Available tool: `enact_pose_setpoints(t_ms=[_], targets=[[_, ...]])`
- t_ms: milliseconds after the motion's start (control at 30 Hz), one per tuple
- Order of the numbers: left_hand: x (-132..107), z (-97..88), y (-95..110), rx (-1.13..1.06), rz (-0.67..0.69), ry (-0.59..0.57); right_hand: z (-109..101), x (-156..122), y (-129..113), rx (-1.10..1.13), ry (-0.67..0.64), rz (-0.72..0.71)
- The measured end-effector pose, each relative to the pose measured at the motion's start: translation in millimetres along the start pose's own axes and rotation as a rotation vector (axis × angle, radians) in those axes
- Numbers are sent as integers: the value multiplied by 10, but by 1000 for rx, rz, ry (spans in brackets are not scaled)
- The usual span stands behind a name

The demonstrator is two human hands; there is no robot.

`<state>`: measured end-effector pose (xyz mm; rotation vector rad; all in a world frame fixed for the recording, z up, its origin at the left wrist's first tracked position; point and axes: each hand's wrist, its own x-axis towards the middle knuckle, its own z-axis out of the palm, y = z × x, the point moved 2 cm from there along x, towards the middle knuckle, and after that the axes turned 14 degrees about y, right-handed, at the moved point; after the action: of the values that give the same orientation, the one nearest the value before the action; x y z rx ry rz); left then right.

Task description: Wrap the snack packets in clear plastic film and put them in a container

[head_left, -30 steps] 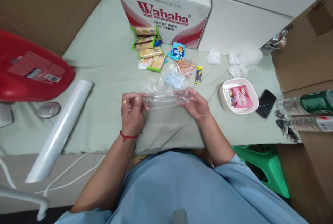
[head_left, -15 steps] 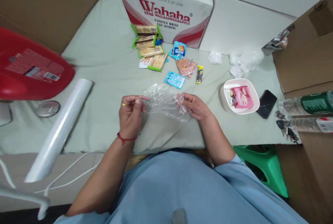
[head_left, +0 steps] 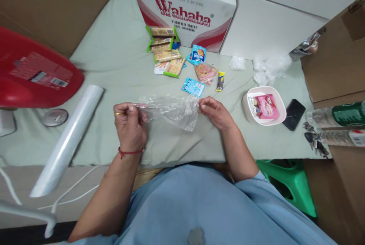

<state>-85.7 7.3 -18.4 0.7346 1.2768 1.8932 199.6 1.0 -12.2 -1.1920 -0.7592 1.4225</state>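
A clear plastic bag [head_left: 171,111] is stretched sideways above the cloth-covered table. My left hand [head_left: 129,125], with a ring and a red wrist cord, pinches the bag's left end between thumb and fingers. At the opposite end, my right hand [head_left: 215,112] has its fingertips closed at the bag's upper right corner; the lower right edge hangs loose. Just beyond the bag lie a light-blue snack packet [head_left: 193,87], a clear packet of pinkish food [head_left: 205,73] and a small yellow-and-dark wrapped bar [head_left: 220,81].
Several green-ended snack packs [head_left: 168,56] lie before the Wahaha carton [head_left: 185,13]. A white tub [head_left: 248,110] holding a pink packet stands right, beside a black phone [head_left: 294,115] and keys [head_left: 312,138]. To the left are a plastic film roll [head_left: 68,138] and a red jug [head_left: 37,74].
My left hand has moved left, drawing the bag out longer and flatter. My right hand stays at nearly the same place, with less of the bag bunched at its fingers.
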Motion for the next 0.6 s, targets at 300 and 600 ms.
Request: enact_pose_setpoints(t_ms=[300,600], targets=[[-187,136,-11,20,-43,-83,142,-91,90,97,-55,269],[-139,59,-29,0,-30,-47,65,-114,33,33,-196,289]])
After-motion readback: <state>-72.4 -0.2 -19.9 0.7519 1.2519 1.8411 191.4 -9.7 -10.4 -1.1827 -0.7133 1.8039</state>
